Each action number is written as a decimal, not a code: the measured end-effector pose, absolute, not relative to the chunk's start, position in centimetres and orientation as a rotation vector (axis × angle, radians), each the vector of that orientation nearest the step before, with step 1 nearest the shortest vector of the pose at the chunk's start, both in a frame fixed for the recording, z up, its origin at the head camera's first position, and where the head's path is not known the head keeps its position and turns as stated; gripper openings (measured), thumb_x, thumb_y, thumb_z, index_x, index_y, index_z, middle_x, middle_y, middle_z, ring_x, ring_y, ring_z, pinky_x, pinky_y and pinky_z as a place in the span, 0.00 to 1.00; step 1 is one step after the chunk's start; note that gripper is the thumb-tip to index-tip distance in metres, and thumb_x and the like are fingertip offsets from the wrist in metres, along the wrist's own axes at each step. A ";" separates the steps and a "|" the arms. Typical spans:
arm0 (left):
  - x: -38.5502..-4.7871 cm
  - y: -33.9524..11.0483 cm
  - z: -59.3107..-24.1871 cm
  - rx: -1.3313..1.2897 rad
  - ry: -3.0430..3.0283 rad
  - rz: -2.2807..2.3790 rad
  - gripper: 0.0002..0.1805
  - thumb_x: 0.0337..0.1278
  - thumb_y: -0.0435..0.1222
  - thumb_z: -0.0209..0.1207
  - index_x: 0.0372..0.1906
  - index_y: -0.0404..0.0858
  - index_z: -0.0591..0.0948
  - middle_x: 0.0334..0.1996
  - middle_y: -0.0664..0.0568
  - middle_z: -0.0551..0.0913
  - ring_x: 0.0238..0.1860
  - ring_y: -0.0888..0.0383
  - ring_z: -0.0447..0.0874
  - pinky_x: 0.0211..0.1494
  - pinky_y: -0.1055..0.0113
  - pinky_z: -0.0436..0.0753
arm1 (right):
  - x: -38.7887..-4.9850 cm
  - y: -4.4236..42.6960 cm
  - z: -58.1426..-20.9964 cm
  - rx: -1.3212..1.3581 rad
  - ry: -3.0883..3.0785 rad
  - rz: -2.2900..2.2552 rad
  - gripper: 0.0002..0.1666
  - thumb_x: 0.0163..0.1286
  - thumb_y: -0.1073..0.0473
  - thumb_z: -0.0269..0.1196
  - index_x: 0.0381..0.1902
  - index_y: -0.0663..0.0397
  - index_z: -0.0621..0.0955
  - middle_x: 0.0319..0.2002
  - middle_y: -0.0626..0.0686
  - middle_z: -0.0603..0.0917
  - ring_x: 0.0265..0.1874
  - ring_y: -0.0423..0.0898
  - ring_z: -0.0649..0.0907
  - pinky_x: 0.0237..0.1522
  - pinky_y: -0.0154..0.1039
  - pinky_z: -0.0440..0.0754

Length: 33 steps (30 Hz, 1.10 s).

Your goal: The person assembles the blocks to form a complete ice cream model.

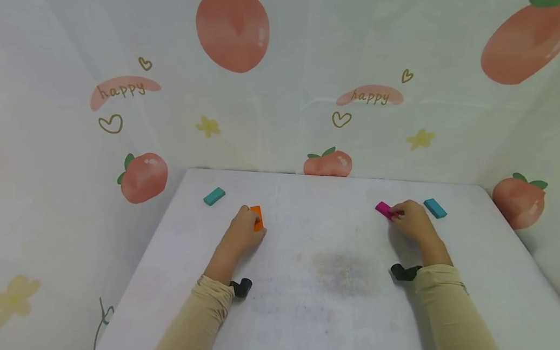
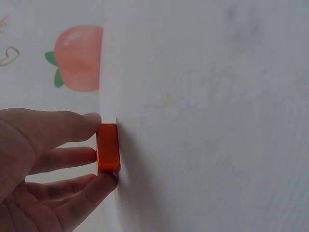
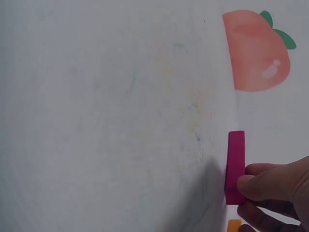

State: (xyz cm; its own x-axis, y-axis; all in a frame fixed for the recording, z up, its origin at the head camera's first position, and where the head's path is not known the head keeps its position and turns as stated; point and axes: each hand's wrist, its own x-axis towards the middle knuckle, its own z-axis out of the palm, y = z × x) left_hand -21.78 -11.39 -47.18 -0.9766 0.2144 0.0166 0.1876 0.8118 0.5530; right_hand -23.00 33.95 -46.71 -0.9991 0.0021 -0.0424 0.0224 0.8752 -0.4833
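Note:
On the left of the white table, my left hand (image 1: pixel 245 229) holds an orange block (image 1: pixel 257 218). The left wrist view shows the thumb at one end of this block (image 2: pixel 108 148) and fingertips at its other end and side. Farther right, my right hand (image 1: pixel 412 221) pinches a magenta block (image 1: pixel 385 209) near one end. In the right wrist view the thumb lies over the lower part of the magenta block (image 3: pixel 235 162). Below it, a bit of an orange piece (image 3: pixel 234 225) shows, mostly hidden behind the fingers.
A teal block (image 1: pixel 214 196) lies beyond the left hand, toward the table's back left corner. Just right of the right hand lies a blue block (image 1: pixel 435 208). A fruit-printed cloth (image 1: pixel 276 115) rises behind the white table (image 1: pixel 309 314).

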 end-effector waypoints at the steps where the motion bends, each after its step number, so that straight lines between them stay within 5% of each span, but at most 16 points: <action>1: -21.6 -11.2 -47.2 0.327 2.941 0.890 0.16 0.65 0.35 0.70 0.50 0.25 0.86 0.48 0.38 0.78 0.49 0.45 0.82 0.59 0.51 0.86 | -23.0 33.9 -46.7 0.023 3.003 -0.772 0.17 0.74 0.70 0.60 0.56 0.72 0.85 0.57 0.75 0.80 0.58 0.71 0.79 0.65 0.68 0.78; 33: -17.5 -6.7 -47.1 0.567 2.872 0.830 0.12 0.64 0.35 0.72 0.45 0.31 0.86 0.45 0.44 0.77 0.41 0.52 0.80 0.52 0.57 0.86 | -22.9 30.2 -46.7 0.004 2.930 -0.820 0.17 0.75 0.67 0.63 0.59 0.66 0.86 0.59 0.71 0.81 0.61 0.68 0.79 0.68 0.64 0.78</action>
